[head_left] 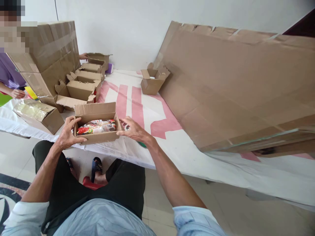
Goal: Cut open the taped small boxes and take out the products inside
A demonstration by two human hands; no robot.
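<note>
The left hand (66,136) pinched one end of the open carton (98,138); the right hand (135,129), fingers spread, touched the other. Judged step: steadying. Lifting would have required support at both ends. Count: one carton between the hands, containing printed plastic packaging (104,126); one taped carton (52,123) beside the left hand; apparently four torn-flap cartons (80,91) beyond it; one small carton (149,86) beyond the right hand.

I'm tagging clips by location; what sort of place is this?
Probably a small, informal packing spot indoors: open cardboard boxes stand on a cloth-covered table, and the hands hold a carton with printed packets inside.
</note>
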